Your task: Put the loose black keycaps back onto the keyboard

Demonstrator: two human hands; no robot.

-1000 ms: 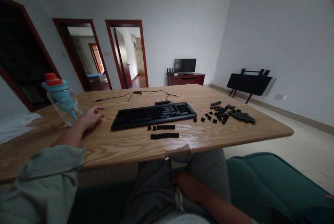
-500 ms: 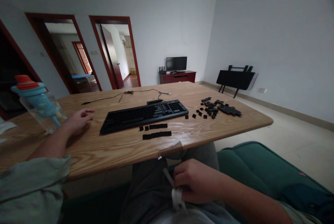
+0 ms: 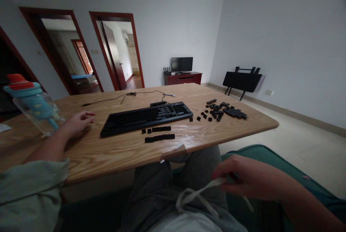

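My right hand [image 3: 243, 178] pinches one end of a white drawstring [image 3: 201, 189] over my lap and pulls it out to the right. The rest of the drawstring lies looped at the waist of my grey trousers [image 3: 159, 188]. On the table's left side rests my left hand [image 3: 79, 122], its fingers loosely apart and holding nothing. It lies between a clear bottle [image 3: 32, 104] with a blue and red lid and a black keyboard [image 3: 146, 117]. Two short rows of black keycaps [image 3: 160, 138] sit in front of the keyboard.
A heap of loose black keycaps [image 3: 218, 109] spreads over the right part of the wooden table [image 3: 113, 156]. A thin black cable [image 3: 116, 97] runs behind the keyboard. Beside my legs is a green cushioned seat [image 3: 259, 156]. A folded black table [image 3: 242, 81] leans against the wall.
My right hand has moved right and slightly up from my lap, drawing the drawstring out with it. My left hand has stayed in place on the table.
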